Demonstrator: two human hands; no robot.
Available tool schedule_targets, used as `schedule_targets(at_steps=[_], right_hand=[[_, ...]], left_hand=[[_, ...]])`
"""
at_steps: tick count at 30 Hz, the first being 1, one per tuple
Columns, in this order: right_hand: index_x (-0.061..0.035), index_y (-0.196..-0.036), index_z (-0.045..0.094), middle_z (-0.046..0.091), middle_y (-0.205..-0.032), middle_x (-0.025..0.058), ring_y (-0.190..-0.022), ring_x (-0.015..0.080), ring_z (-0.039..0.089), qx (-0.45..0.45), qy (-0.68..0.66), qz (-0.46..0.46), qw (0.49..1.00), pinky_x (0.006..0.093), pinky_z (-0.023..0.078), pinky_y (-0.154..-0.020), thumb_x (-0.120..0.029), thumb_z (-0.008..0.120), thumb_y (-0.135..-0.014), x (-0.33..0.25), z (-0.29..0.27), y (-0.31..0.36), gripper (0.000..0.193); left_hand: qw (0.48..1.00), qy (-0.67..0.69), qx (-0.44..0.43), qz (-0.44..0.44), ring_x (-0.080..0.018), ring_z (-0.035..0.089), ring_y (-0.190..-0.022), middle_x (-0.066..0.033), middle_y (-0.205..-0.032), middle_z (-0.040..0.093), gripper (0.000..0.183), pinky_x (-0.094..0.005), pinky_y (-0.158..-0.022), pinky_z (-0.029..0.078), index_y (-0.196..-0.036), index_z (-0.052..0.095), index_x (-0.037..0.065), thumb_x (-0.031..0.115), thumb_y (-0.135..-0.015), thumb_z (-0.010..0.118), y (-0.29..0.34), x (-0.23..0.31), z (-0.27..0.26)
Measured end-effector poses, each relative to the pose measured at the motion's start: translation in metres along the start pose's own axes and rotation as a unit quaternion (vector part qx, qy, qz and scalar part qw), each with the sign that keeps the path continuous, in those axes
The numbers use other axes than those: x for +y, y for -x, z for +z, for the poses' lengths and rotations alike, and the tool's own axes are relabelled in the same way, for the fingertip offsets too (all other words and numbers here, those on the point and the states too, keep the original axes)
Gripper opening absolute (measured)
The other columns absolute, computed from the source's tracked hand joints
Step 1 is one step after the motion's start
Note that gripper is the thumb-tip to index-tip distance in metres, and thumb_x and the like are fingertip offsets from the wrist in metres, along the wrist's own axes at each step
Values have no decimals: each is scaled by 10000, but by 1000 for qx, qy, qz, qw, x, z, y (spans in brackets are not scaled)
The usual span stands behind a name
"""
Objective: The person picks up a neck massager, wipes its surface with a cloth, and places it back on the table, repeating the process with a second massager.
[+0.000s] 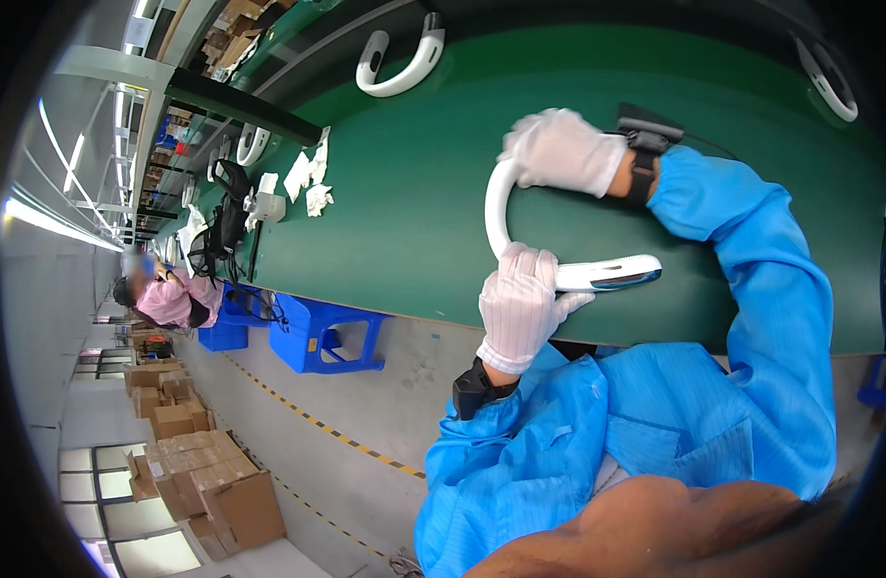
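A white U-shaped neck fan (498, 207) is held just above the green table in front of me. My left hand (520, 299), in a striped white glove, wraps round it near the arm that ends in a dark glossy panel on the right. At the far end of the curve, my right hand (565, 152) closes on the other arm, also white-gloved; its fingers are slightly blurred and it hides that end of the fan. Both wrists carry black strapped devices, and my sleeves are blue.
Other white neck fans (404, 69) lie at the back of the green table (395, 212), one more at far right (830, 85). White cloths (311, 178) and a black bag (229, 207) are to the left. Blue stools (329, 332), a seated person in pink (178, 299) and cardboard boxes (236, 501) stand beyond.
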State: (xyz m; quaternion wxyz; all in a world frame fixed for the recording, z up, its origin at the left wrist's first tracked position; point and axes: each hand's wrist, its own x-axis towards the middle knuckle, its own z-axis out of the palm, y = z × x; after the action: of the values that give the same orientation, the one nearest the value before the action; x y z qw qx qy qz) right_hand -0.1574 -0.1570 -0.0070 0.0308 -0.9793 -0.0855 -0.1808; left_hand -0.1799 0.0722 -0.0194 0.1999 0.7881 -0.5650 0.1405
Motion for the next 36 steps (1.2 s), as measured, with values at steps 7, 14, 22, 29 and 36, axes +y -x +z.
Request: schedule_targets(at_steps=[7, 14, 22, 29, 36], right_hand=[[-34, -1048, 675, 682, -774, 133, -677, 296, 674, -80, -1, 248, 965, 398, 539, -608, -363, 707, -748, 12, -50, 72, 446], [18, -934, 664, 661, -709, 205, -653, 370, 659, -15, 12, 298, 954, 449, 548, -646, -358, 655, -766, 70, -38, 82, 412], [-33, -1094, 672, 699, -1019, 223, -986, 395, 661, 72, 47, 541, 837, 461, 527, -873, -381, 598, -858, 231, -37, 94, 426], [-3, -1004, 658, 687, -907, 249, -915, 435, 655, 144, 42, 551, 821, 508, 518, -805, -446, 553, -926, 275, -29, 127, 462], [-76, -1046, 672, 702, -1021, 144, -967, 365, 660, 285, 94, 539, 787, 439, 537, -822, -391, 590, -906, 280, -58, 127, 355]], left_hand=[[999, -33, 24, 20, -312, 637, -961, -111, -903, 614, 635, -384, -717, 538, -967, 617, 28, 463, -558, 835, -7, -6, 4], [982, -72, 71, 159, -346, 575, -1118, -137, -1198, 548, 579, -412, -856, 531, -1193, 577, 59, 185, -671, 793, -67, -54, 12], [973, -230, -6, 8, -268, 630, -964, -94, -1119, 609, 466, -379, -748, 562, -1154, 584, 72, 236, -759, 770, -159, -115, 10], [981, -189, 37, -36, -296, 652, -908, -121, -1005, 621, 606, -383, -784, 545, -1181, 540, 9, 338, -733, 783, -245, -172, 76], [969, -125, -161, -139, -350, 687, -915, -146, -931, 728, 406, -457, -768, 535, -972, 723, 93, 424, -743, 772, -308, -223, 106]])
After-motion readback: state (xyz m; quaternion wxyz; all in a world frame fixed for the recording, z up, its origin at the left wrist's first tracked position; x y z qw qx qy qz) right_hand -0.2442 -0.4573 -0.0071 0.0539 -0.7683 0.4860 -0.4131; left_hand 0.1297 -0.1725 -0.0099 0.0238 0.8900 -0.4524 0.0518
